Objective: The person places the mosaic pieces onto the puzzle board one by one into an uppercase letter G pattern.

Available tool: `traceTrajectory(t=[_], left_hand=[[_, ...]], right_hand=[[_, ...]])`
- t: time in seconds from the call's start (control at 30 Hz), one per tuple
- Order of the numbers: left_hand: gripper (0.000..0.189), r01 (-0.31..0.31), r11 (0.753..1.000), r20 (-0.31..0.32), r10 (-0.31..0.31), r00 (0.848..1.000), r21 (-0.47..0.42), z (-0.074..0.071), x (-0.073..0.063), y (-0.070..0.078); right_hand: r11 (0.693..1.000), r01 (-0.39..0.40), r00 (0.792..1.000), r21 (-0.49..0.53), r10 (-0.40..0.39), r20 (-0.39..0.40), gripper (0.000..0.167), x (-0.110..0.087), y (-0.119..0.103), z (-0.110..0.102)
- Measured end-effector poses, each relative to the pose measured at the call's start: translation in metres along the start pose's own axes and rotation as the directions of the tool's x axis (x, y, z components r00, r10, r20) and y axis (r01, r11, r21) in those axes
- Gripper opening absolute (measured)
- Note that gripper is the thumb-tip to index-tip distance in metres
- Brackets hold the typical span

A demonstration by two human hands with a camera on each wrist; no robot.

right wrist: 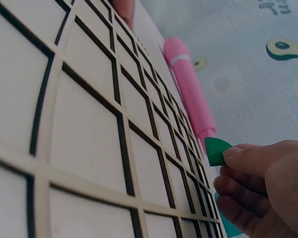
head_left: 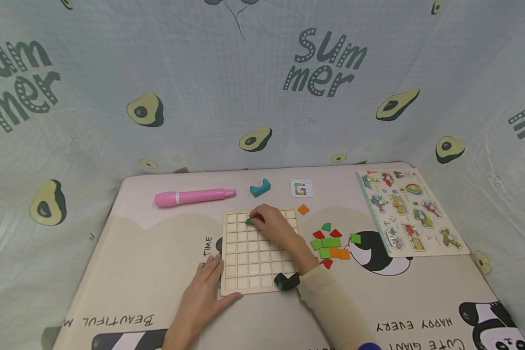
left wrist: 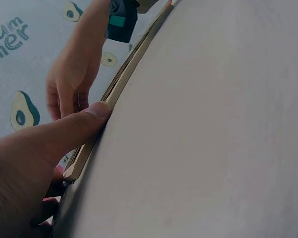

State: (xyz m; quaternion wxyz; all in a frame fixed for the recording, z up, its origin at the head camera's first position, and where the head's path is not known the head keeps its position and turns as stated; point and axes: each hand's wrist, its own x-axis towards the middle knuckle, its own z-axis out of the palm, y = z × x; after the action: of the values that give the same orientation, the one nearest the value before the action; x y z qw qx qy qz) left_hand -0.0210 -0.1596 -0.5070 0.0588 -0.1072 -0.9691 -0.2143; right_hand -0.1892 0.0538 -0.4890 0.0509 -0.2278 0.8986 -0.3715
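A square wooden grid board (head_left: 259, 281) lies on the table. My right hand (head_left: 272, 224) is above its far rows, pinching a green quarter-round piece (right wrist: 217, 151) between thumb and fingertips. In the right wrist view the piece is at the far edge of the grid, its curved side up. My left hand (head_left: 203, 296) rests flat at the near left corner of the board; its thumb (left wrist: 97, 110) presses the near edge and its fingers lie along the left side. The grid cells in view hold no pieces; some are hidden beneath my right hand and forearm.
Loose green pieces (head_left: 331, 242), orange squares (head_left: 344, 253) and red pieces (head_left: 326, 263) lie right of the board. Behind it are a pink pen-shaped object (head_left: 197, 196), a teal block (head_left: 260, 188) and a pattern card (head_left: 301, 188). A picture puzzle board (head_left: 413, 214) lies far right.
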Motion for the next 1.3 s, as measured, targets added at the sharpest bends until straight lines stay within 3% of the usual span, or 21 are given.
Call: traceTrajectory(t=[0.6, 0.87, 1.3], left_hand=[[0.093, -0.04, 0.999, -0.048, 0.041, 0.998, 0.014, 0.002, -0.001, -0.002], [0.094, -0.018, 1.0, -0.013, 0.018, 1.0, -0.004, 0.002, -0.002, -0.001], [0.094, -0.016, 1.0, -0.017, 0.016, 1.0, 0.004, 0.001, -0.001, -0.001]], right_hand=[[0.997, 0.014, 0.998, -0.07, -0.01, 0.06, 0.017, 0.009, -0.007, 0.019], [0.99, 0.043, 0.998, -0.136, -0.035, 0.057, 0.018, 0.01, -0.007, 0.022], [0.986, 0.082, 0.995, -0.147, -0.073, 0.063, 0.024, 0.008, -0.009, 0.021]])
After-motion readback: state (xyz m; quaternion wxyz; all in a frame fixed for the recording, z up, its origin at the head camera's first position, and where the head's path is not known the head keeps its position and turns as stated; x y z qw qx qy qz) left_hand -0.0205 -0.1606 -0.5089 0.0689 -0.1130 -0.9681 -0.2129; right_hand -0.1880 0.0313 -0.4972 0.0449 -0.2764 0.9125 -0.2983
